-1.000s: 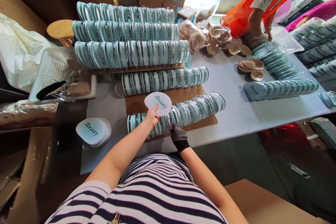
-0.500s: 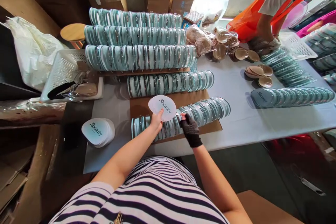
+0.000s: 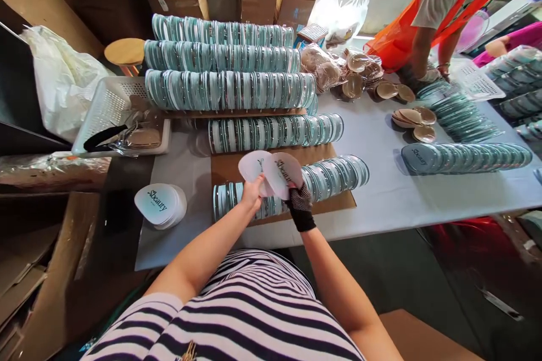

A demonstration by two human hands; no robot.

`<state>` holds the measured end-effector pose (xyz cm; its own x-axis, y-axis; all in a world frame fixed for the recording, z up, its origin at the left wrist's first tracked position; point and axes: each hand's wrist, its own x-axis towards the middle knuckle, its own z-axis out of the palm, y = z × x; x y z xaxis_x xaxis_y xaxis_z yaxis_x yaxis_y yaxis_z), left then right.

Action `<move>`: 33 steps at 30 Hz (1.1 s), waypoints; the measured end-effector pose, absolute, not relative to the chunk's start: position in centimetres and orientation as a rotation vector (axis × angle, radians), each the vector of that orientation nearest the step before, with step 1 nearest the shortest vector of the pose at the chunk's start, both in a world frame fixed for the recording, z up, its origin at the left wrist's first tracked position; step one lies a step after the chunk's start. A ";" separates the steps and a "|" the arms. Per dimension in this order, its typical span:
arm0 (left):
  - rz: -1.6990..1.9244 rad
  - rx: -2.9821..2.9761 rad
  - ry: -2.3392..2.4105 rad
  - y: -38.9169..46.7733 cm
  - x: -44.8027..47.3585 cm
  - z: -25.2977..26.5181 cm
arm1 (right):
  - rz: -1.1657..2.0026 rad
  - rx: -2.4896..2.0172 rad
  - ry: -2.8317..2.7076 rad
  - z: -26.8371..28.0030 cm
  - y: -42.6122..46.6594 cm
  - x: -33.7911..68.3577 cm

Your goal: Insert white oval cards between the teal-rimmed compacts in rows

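My bare left hand point(image 3: 253, 194) is closed on white rounded cards point(image 3: 250, 166), its thumb on top; how many is unclear. Over their right side lies another card point(image 3: 283, 172) printed "beauty", pinched by my right hand point(image 3: 300, 198) in a black fingerless glove. Both hands are above the nearest row of clear glassy discs point(image 3: 339, 174), which stand on edge with white cards among them on a cardboard sheet point(image 3: 326, 153). To the left, a pile of the same printed cards point(image 3: 158, 204) lies on the table.
Behind are several longer rows of discs point(image 3: 228, 90). A white basket point(image 3: 99, 115) with wrapped brown pieces stands left. Brown oval pieces point(image 3: 417, 118) and another disc row point(image 3: 466, 158) lie right, where a person in an orange apron point(image 3: 406, 34) handles discs.
My right hand has moved slightly left and now grips a card, overlapping the ones in my left hand. The co-worker's arms have shifted. The view has moved a little.
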<state>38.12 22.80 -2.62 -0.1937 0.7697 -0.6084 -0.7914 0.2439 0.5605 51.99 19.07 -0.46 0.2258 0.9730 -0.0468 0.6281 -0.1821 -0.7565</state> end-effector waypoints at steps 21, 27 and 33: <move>1.363 -0.038 1.117 24.9 33.7 -4.1 | 0.806 -2.329 -2.318 -2.2 12.8 48.0; 1.364 -0.088 1.145 24.9 33.3 -4.7 | 0.847 -2.274 -2.237 -3.1 13.1 48.0; 1.344 -0.067 1.105 24.8 33.4 -4.6 | 0.922 -2.257 -2.133 -4.6 12.1 49.0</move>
